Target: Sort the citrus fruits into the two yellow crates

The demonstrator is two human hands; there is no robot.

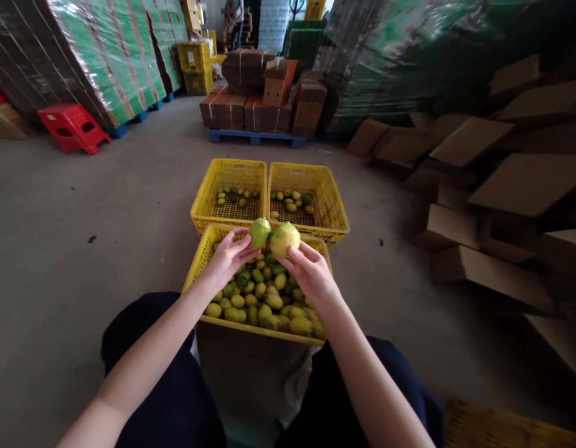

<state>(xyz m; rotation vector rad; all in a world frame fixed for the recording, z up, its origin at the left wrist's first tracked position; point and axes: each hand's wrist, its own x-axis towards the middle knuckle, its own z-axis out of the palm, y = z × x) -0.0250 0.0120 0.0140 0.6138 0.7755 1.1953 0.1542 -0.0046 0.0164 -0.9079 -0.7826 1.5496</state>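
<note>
Right now the left hand (229, 254) grips a green lemon (259, 233) and the right hand (310, 270) grips a yellower lemon (284, 239), side by side above the far edge of the full basket (198, 269). It looks like sorting by color. Next, each lemon likely needs dropping into the left far basket (204, 202) or right far basket (333, 202).

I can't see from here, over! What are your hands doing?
Left hand grips a green lemon; right hand grips a yellower lemon. Both above the full yellow crate. Nothing blocking.
</note>
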